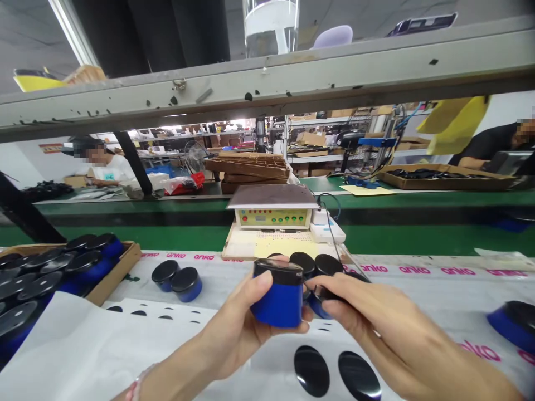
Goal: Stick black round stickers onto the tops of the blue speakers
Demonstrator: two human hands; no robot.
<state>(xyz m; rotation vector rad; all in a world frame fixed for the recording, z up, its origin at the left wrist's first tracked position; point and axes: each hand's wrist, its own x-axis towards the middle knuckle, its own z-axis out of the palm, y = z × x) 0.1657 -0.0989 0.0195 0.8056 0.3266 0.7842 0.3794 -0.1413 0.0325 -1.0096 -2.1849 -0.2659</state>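
The left hand point(236, 331) grasps a blue round jar point(277, 301) at lower centre, its fingers wrapped firmly around the wall, which seems good for steady control; the right hand point(376, 314) pinches a dark piece point(321, 293), half hidden, so I cannot tell what it is; black-lidded jars point(303, 263) stand just behind; a cardboard tray point(131, 258) of jars sits upper left of them.

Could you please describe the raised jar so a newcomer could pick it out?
Above the white sheet printed with pink "anko", the left hand holds a blue jar with a black lid. Unlike the matching jars standing nearby, it is off the sheet.
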